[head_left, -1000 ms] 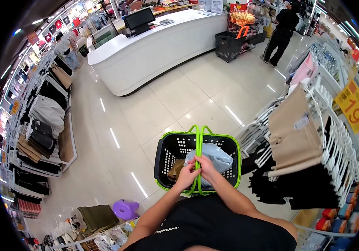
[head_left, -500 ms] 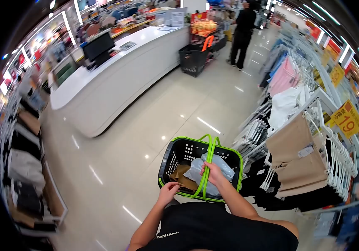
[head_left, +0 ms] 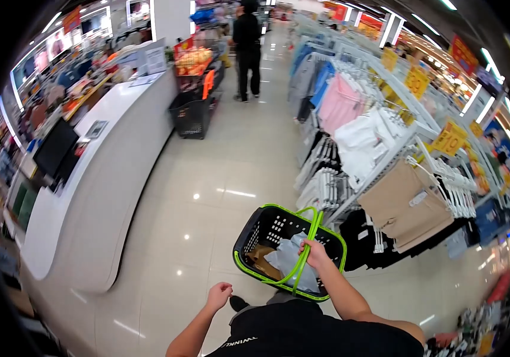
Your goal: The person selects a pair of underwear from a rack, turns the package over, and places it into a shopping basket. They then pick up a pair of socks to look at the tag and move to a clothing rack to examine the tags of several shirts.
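Observation:
A black shopping basket [head_left: 267, 221] with a lime-green rim hangs in front of my body, slightly tilted. My right hand [head_left: 313, 254] is wrapped round its two green handles [head_left: 316, 223], which are held together upright. Inside lie a brown item [head_left: 265, 262] and a pale grey-blue plastic bag [head_left: 291, 256]; what the bag contains cannot be made out. My left hand [head_left: 220, 295] hangs in the air left of the basket, apart from it, its fingers curled in with nothing seen in them.
A long white counter [head_left: 109, 178] with a monitor [head_left: 55, 149] runs along the left. A dark shopping cart [head_left: 189, 116] stands at its far end. A person in black [head_left: 246, 53] stands in the aisle. Racks with beige shorts [head_left: 407, 205] and pink shorts [head_left: 341, 106] line the right.
My view has turned to the right and moved along the aisle. My left hand has come away from the basket's rim, out to the left. My right hand keeps hold of the handles.

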Available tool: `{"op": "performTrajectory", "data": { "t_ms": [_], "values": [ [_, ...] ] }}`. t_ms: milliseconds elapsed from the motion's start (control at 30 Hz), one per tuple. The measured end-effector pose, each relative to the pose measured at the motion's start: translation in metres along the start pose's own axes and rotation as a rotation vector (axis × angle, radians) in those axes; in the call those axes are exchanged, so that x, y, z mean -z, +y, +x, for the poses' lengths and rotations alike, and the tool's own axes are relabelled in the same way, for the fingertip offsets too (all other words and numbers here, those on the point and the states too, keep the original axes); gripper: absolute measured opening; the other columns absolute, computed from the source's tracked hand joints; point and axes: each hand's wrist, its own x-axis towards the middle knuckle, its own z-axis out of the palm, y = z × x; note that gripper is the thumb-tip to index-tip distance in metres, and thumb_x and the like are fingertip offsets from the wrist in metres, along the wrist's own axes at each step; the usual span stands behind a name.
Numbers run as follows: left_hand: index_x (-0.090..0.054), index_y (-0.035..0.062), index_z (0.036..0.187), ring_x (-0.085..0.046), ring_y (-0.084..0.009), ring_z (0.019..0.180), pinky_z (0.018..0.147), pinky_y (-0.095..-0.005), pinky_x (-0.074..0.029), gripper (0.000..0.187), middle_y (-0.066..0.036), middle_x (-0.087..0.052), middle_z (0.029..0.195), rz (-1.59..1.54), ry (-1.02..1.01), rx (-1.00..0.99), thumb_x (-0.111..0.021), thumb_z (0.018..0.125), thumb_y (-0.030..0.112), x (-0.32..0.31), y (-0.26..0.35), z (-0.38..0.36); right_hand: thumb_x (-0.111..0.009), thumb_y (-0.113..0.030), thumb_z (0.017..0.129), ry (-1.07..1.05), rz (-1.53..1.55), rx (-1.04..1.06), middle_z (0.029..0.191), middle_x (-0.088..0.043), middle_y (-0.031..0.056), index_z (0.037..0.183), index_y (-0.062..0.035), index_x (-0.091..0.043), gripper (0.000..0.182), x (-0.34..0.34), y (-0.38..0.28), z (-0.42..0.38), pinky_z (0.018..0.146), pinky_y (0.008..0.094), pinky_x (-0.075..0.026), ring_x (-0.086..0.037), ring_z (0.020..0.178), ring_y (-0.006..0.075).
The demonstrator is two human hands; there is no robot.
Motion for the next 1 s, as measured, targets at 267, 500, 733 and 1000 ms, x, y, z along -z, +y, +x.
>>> {"op": "performTrajectory", "data": {
  "t_ms": [267,500,733,1000],
  "values": [
    [-0.067,0.0018,0.093,-0.066,-0.0181,0.068,0.066,-0.0315,-0.052,0.026,-0.01,-0.067,0.074,0.765,-0.461,-0.194,-0.058,0.082,0.024,-0.03,0.001,0.137,-0.052,-0.013,0.091,0.083,0.228,-0.019,0.078,-0.055,0.0088,0.088,-0.0038,-0.051,0.01,0.038,0.019,0.044,0.069,0.0397,-0.05,-0.055,0.07,0.0235],
    [-0.069,0.0012,0.079,-0.069,-0.02,0.066,0.061,-0.0328,-0.055,0.026,-0.01,-0.069,0.071,0.784,-0.475,0.388,-0.058,0.079,0.025,0.062,-0.045,0.157,-0.052,-0.004,0.083,0.356,0.542,-0.166,0.081,-0.055,0.0131,0.092,-0.0033,-0.05,0.009,0.096,0.067,0.159,0.063,0.0405,-0.053,-0.058,0.069,0.0261],
    [-0.065,-0.0005,0.092,-0.069,-0.0221,0.074,0.061,-0.0342,-0.054,0.021,-0.011,-0.068,0.086,0.74,-0.27,0.829,-0.053,0.086,0.015,0.101,-0.006,0.121,-0.054,-0.005,0.083,0.656,0.452,-0.184,0.088,-0.055,0.0162,0.101,-0.0015,-0.051,0.019,0.141,0.106,0.208,0.063,0.0448,-0.054,-0.059,0.074,0.0313],
    [-0.065,-0.0018,0.089,-0.06,-0.0185,0.06,0.055,-0.0319,-0.051,0.017,-0.008,-0.062,0.073,0.9,-0.469,0.601,-0.054,0.086,0.012,0.035,0.111,0.151,-0.058,-0.009,0.083,0.822,0.47,-0.164,0.093,-0.06,0.0176,0.107,0.0006,-0.055,0.026,0.18,0.11,0.212,0.063,0.0442,-0.054,-0.063,0.074,0.031]
  ]
}}
